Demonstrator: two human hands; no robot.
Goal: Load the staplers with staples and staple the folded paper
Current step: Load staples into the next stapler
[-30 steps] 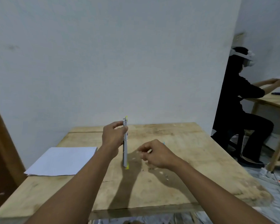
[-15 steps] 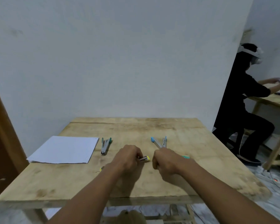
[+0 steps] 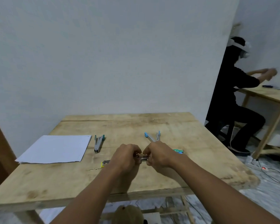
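Both sets of fingers [image 3: 137, 151] pinch a yellow-ended stapler [image 3: 142, 157] low over the worktop [image 3: 136, 125], left hand [image 3: 125, 156] and right hand [image 3: 158, 155] grasping it together. A teal stapler [image 3: 98, 143] lies beside the paper [image 3: 55, 149]; a blue stapler [image 3: 152, 137] lies opened behind the right hand.

Single head-worn wide-angle view, looking forward and down from above and behind the two-handed grip, table [image 3: 152, 126] close below, white wall [image 3: 120, 54] facing beyond

Bare workroom: plain wall [image 3: 103, 54], plywood tables [image 3: 152, 126].
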